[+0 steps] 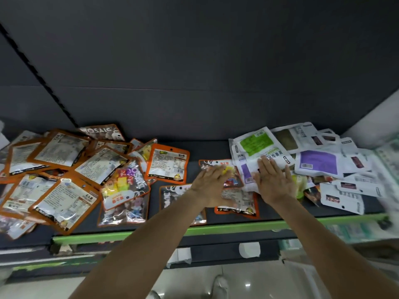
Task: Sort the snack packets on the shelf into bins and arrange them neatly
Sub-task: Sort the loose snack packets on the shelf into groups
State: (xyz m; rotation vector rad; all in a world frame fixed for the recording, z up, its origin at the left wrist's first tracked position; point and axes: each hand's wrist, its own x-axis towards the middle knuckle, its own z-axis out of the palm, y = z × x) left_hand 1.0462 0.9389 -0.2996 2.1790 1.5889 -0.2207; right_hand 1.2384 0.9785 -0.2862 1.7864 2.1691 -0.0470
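Head view, nearest first: both my bare forearms reach up and forward from the lower edge, converging toward the middle of the shelf, whose front lip is a green strip. My left hand lies palm down with fingers straight and together, pressing flat on orange-edged packets near the shelf centre. My right hand lies just beside it, also palm down, fingers extended and slightly spread, resting on a white packet with a purple panel at the near edge of the white pile. Neither hand grips anything; the two hands sit close but apart. Left of them, a loose heap of orange packets overlaps across the shelf, many label side up. Right, white packets lie jumbled. Behind stands a dark back panel.
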